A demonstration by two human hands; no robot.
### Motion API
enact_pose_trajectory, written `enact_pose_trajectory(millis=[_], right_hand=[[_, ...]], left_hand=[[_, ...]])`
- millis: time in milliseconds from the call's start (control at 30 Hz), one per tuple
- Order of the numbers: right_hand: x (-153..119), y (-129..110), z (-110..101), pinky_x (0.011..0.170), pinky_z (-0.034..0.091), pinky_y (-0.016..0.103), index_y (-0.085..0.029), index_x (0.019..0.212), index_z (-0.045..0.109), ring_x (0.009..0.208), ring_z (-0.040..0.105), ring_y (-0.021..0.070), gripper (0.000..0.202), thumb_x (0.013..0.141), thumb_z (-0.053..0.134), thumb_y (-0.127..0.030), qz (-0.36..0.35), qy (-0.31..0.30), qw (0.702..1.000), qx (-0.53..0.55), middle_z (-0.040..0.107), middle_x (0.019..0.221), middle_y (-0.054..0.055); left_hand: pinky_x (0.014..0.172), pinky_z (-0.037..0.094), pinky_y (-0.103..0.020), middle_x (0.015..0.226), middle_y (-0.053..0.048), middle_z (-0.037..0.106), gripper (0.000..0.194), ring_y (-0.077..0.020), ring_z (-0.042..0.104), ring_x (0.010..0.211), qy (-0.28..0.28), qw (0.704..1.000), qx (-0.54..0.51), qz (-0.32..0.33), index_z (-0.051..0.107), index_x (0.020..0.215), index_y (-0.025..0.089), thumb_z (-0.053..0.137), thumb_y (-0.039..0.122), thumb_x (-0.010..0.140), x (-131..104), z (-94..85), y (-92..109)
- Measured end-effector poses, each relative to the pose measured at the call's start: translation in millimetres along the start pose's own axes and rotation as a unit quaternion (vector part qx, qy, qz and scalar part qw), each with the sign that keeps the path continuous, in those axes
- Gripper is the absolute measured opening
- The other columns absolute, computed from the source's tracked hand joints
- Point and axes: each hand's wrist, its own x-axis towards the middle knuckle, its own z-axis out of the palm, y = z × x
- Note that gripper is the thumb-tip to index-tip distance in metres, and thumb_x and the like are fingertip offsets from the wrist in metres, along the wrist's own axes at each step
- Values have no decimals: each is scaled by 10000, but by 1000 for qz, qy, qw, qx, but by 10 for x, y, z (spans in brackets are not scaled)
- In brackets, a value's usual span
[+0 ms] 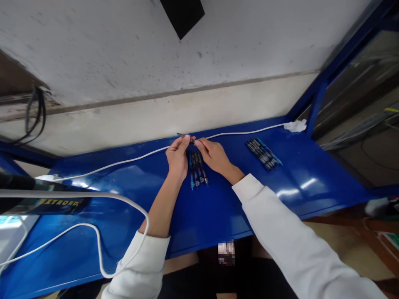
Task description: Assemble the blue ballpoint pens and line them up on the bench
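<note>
The space is backed by a scuffed, pale wall (109, 54), against which a glossy blue table (218, 211) is set. Along the table's rear, a white cable (240, 133) is laid, probably so that the front surface is left usable.

Near the table's back edge, two bare hands are brought close together. By the left hand (178, 155), a piece is pinched between thumb and fingers; by the right hand (215, 154), its near end is pinched at the fingertips, presumably so that one end is steadied while the other is worked.

To the right, well apart from the hands, a bundle of pens (263, 154) is laid side by side at a slant, perhaps so that it is not mixed with the nearer set. Just below the hands, a smaller row of pens (198, 170) is lined up, seemingly for easy reach; dark upper barrels are shown, with a light-blue pen at its left edge.

Above that row, the dark, slim pen piece (181, 135) is held, its far end poking past the left thumb. Whether it is whole cannot be told, as much is hidden by fingers.
</note>
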Motion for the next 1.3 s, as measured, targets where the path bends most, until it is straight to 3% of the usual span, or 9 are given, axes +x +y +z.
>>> enact_pose_trajectory(millis=[200, 400, 500, 633, 800, 933, 1033, 1200, 1300], right_hand=[[2, -6, -2, 829, 480, 318, -227, 1173, 660, 983, 746, 250, 326, 1179, 400, -423, 5, -1, 1000, 1, 797, 1099, 88], [-9, -9, -9, 789, 490, 325, -235, 1178, 561, 970, 764, 269, 145, 1142, 502, -362, 25, -2, 1000, 16, 806, 1076, 76], [-5, -5, -20, 772, 489, 327, -239, 1236, 559, 963, 763, 274, 206, 1133, 525, -414, 27, 3, 1000, 6, 804, 1103, 73], [6, 15, -26, 805, 496, 341, -237, 1171, 614, 1049, 746, 280, 264, 1172, 403, -395, 4, -6, 1000, -20, 781, 1168, 100], [5, 22, -20, 764, 503, 339, -229, 1194, 563, 993, 767, 277, 116, 1135, 480, -286, 24, -20, 1000, 6, 796, 1118, 88], [1, -4, -22, 780, 514, 341, -237, 1268, 583, 1021, 767, 282, 200, 1146, 483, -361, 18, -16, 1000, -2, 793, 1179, 102], [4, 2, -9, 781, 508, 338, -240, 1213, 621, 1010, 758, 274, 250, 1169, 401, -349, 6, -15, 1000, -15, 789, 1160, 105], [5, 15, 8, 741, 497, 335, -239, 1175, 572, 1006, 760, 285, 111, 1127, 495, -302, 24, -9, 1000, 6, 793, 1143, 89], [7, -1, -6, 809, 520, 359, -236, 1232, 582, 1059, 753, 292, 178, 1138, 490, -356, 19, -1, 1000, 10, 786, 1198, 100]], left_hand=[[1008, 580, -364, 938, -49, 817, 221, -205, 767, 967, 3, 1000, 2, -5, 809, 840, 208, 924, 396, 834, -4, 8, 4], [938, 591, -335, 800, -1, 767, 331, -187, 761, 889, 16, 1000, 2, -15, 693, 703, 223, 966, 396, 775, -5, 13, 2], [942, 590, -342, 821, -6, 766, 342, -191, 763, 910, 15, 1000, 7, -17, 679, 724, 221, 957, 412, 784, -6, 15, 2], [988, 570, -347, 859, -13, 771, 335, -187, 763, 947, 11, 1000, 0, -12, 672, 740, 212, 951, 391, 792, -7, 12, 4], [967, 570, -353, 861, -19, 764, 352, -203, 762, 978, 1, 1000, 10, -28, 649, 734, 209, 937, 400, 804, -20, 17, 16], [946, 566, -336, 793, 11, 726, 353, -175, 744, 887, 14, 1000, 10, -21, 652, 744, 211, 946, 401, 790, -21, 23, 23], [949, 569, -336, 810, 8, 740, 342, -168, 742, 873, 8, 1000, 10, -22, 662, 749, 209, 945, 395, 795, -20, 22, 19], [904, 583, -326, 796, -1, 745, 345, -174, 747, 863, 10, 999, 4, -39, 660, 738, 212, 950, 390, 792, -30, 21, 5], [884, 572, -295, 761, 23, 713, 353, -144, 719, 809, 24, 999, -11, -33, 649, 726, 209, 960, 368, 778, -29, 21, 10]])
